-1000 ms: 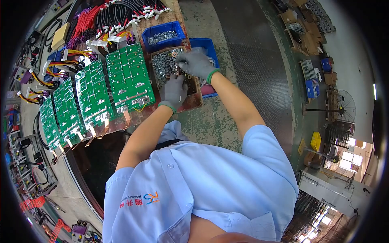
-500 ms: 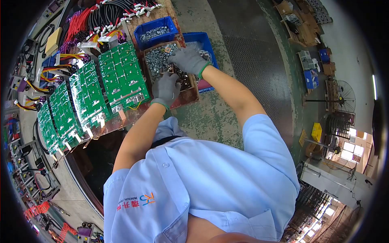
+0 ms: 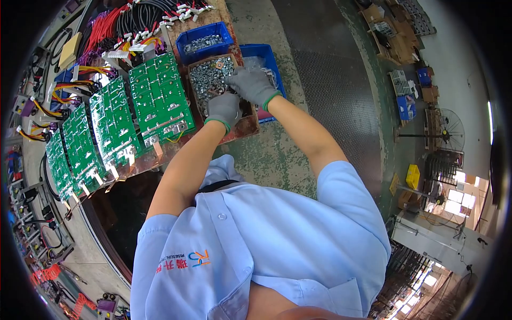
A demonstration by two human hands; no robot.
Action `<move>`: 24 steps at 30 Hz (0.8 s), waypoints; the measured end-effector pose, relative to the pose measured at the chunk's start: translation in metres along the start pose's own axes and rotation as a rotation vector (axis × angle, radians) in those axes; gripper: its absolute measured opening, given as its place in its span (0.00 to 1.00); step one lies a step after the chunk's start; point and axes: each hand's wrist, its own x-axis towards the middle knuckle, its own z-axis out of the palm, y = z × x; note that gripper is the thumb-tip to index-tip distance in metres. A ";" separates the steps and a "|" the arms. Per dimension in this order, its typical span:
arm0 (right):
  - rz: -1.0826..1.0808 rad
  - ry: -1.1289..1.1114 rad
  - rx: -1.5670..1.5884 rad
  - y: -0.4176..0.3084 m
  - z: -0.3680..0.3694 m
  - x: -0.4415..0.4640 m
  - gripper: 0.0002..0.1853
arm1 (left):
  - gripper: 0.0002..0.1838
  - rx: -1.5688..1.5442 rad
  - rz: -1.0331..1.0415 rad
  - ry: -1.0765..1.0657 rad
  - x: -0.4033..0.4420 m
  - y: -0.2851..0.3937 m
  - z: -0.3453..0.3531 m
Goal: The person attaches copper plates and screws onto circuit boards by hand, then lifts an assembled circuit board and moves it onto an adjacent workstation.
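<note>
My left hand (image 3: 223,109), in a grey glove with a green cuff, reaches over the near part of a shallow box (image 3: 192,85) of small metal hardware. Its fingers are curled together, and whatever they pinch is too small to name. My right hand (image 3: 255,85), gloved alike, lies over the box's right edge with its fingers bent towards the left hand. Its fingertips are partly hidden, and I cannot make out what is between them. Loose shiny nuts (image 3: 208,74) fill the far part of the box; darker pieces lie near the hands.
Behind the box stands a blue bin (image 3: 183,39) of metal fasteners; a second blue bin (image 3: 274,61) is at its right. Several green circuit boards (image 3: 160,96) stand in a row on the left, with wired connectors behind. Bundles of red and black cables (image 3: 144,24) lie farther back.
My left hand has moved slightly right and its fingers have drawn together. The right hand has come slightly nearer to my body, and the two hands are closer together over the box.
</note>
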 end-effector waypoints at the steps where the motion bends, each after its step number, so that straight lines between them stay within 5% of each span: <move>1: -0.009 0.017 -0.041 -0.001 0.003 0.001 0.13 | 0.16 -0.016 0.019 0.067 -0.002 -0.001 0.003; 14: -0.008 0.011 0.155 0.003 0.001 0.006 0.13 | 0.15 0.020 0.153 0.112 -0.001 -0.002 0.010; 24: -0.043 -0.104 -0.023 -0.013 -0.018 0.008 0.12 | 0.13 -0.357 0.152 0.370 -0.047 0.001 0.012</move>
